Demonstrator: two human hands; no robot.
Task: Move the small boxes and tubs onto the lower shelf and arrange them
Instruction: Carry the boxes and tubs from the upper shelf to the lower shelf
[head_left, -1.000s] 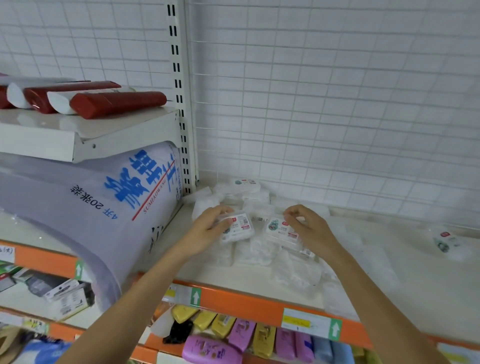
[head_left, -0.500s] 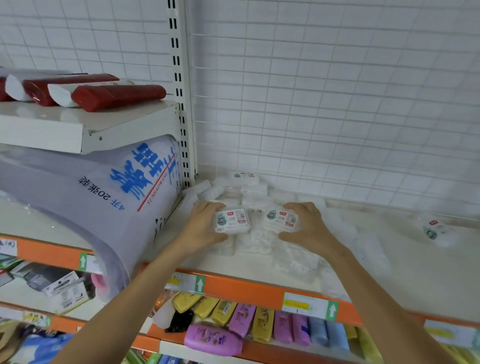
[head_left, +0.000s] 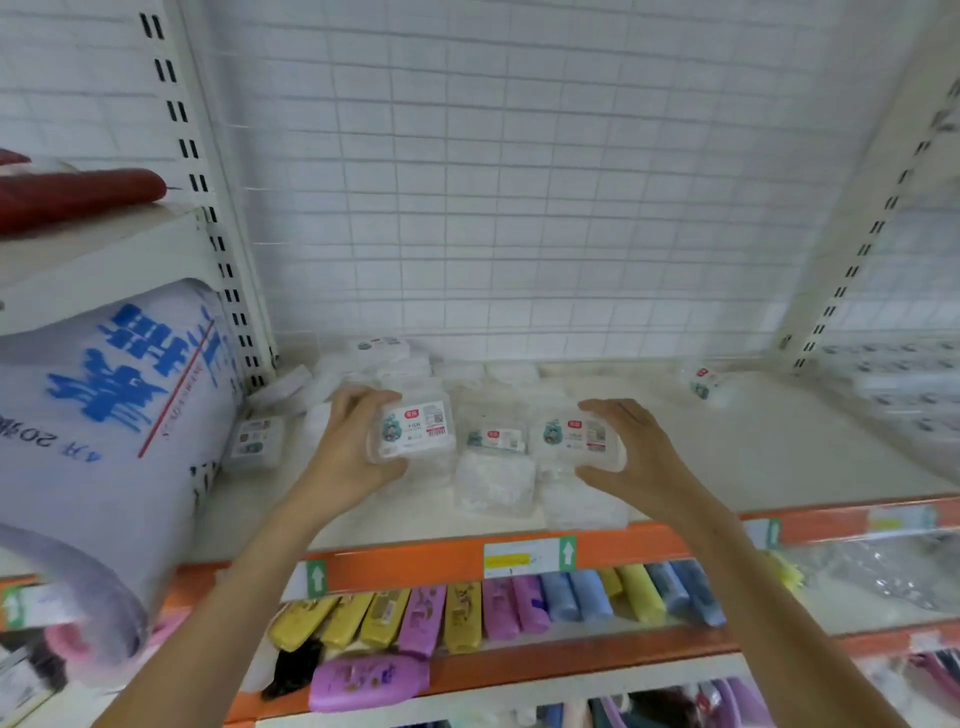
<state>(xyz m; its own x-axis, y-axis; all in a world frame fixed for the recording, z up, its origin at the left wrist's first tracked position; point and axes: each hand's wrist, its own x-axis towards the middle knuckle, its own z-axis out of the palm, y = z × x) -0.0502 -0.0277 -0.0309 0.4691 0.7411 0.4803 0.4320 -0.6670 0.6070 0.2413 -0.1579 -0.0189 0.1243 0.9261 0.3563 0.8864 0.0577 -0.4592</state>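
Hands over the white shelf (head_left: 727, 467), each gripping one tub. Left hand (head_left: 348, 457) curls round the left end of left tub (head_left: 415, 431), thumb under front edge, fingers over the top. Right hand (head_left: 634, 457) clamps the right end of right tub (head_left: 574, 439), thumb below, fingers above. Both tubs lifted just above a pile (head_left: 493, 467) of the same tubs at shelf's left-middle. Tubs: clear plastic, rounded-rectangular, flat lid, white label with red patch, white contents. One stray tub (head_left: 704, 382) sits far right near the back grid (head_left: 519, 208). Big soft blue-printed bag (head_left: 104, 415) at left.
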